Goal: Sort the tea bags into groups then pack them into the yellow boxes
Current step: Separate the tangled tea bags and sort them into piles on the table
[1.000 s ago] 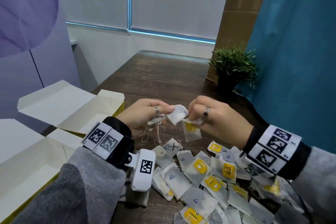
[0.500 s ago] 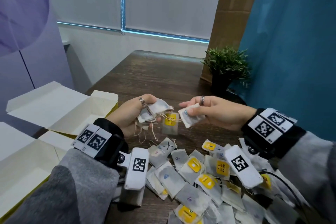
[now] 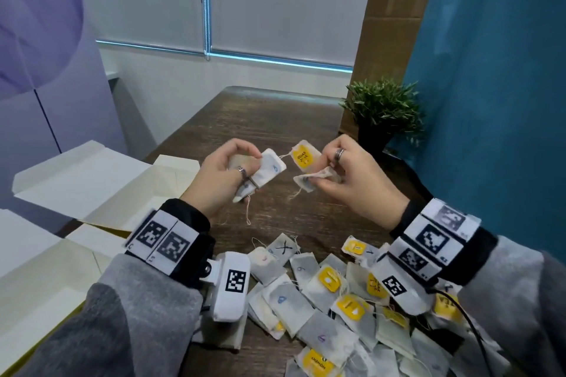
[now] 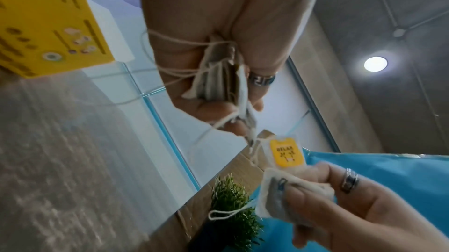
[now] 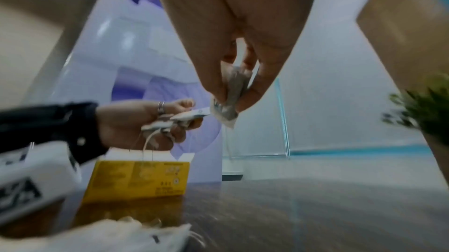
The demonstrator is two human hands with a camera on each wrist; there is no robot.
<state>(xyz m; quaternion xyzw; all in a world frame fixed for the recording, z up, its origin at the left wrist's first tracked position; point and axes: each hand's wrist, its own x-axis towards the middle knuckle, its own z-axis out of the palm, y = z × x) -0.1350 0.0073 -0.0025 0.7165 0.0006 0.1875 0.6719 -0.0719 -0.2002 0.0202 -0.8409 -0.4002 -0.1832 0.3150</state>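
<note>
Beside open yellow boxes [image 3: 101, 193], left hand [image 3: 220, 180] and right hand [image 3: 352, 174] each clamping tea bags [image 3: 266, 168].

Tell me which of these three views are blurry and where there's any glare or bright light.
Head view: mostly sharp, tea bag pile readable, slight smear on the wrist markers. Left wrist view: table streaked with motion blur, a bright ceiling light flares, the yellow tag stays legible. Right wrist view: blurriest, the plant and yellow box soft, glare at the top left corner.
</note>
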